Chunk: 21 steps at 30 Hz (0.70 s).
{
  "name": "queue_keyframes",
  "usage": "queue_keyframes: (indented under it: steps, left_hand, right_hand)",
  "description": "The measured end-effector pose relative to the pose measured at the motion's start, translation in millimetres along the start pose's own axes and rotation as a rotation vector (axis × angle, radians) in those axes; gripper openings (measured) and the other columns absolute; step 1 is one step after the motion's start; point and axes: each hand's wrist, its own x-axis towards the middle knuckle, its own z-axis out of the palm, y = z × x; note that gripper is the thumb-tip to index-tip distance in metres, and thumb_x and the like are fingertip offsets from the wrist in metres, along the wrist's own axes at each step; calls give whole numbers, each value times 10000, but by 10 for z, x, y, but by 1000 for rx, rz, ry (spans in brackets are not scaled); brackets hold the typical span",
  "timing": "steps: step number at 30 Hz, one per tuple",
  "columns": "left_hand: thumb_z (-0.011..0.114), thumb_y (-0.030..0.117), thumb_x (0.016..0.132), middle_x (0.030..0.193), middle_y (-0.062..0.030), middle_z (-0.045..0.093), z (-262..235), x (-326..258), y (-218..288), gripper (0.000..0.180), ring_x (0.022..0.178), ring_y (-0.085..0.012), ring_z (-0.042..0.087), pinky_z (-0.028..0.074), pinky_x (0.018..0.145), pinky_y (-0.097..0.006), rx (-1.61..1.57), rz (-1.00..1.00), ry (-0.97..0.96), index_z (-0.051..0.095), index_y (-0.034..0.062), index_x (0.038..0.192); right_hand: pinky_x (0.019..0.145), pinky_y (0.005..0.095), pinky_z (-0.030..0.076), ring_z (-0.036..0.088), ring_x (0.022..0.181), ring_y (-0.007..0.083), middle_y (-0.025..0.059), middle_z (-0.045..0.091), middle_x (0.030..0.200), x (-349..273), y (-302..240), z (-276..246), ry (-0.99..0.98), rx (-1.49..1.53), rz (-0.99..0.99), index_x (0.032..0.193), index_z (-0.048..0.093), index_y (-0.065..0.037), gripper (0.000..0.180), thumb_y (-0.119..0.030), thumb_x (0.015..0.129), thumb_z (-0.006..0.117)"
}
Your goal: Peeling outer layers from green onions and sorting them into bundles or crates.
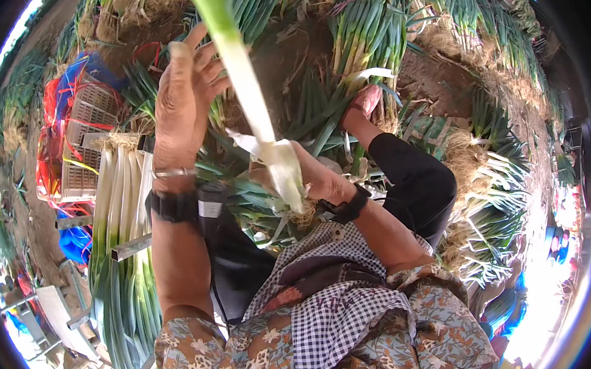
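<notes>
A long green onion (247, 83), green above and white below, stands tilted in front of me. Its outer skin (283, 172) hangs loose and pale around the lower end. My right hand (314, 177) is closed at that lower end, its fingers partly hidden behind the loose skin. To the left of the stalk I hold up my left hand (186, 83), open, its fingers apart and close to the stalk but not wrapped round it. At my left lies a row of trimmed green onions (119, 200) on a metal frame (130, 248), roots pointing away from me.
A beige plastic crate (83, 142) with red and blue ties stands beyond the row. Bundled green onions (371, 30) lie ahead, and a rooty pile (489, 174) sits at the right. My bent right leg (412, 185) and sandalled foot (370, 100) extend forward.
</notes>
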Motion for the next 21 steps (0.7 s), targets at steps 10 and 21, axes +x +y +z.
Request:
queue_keyframes:
  steps: [10,21]
  left_hand:
    - [452,502,967,759,-20,462,-264,31,-140,579,564,-93,391,345,518,-260,-260,116,121,430,38,1312]
    - [453,524,954,711,15,378,-454,-93,278,637,550,-69,316,285,494,-215,34,215,188,423,13,1333]
  right_hand:
    - [987,465,406,549,1111,360,159,591,1139,266,-154,187,311,-952,-516,1138,584,-28,404,-76,750,685]
    - [797,410,468,602,941,348,160,607,1034,-1034,851,-90,-66,-1169,172,1016,596,-50,218,-58,811,521]
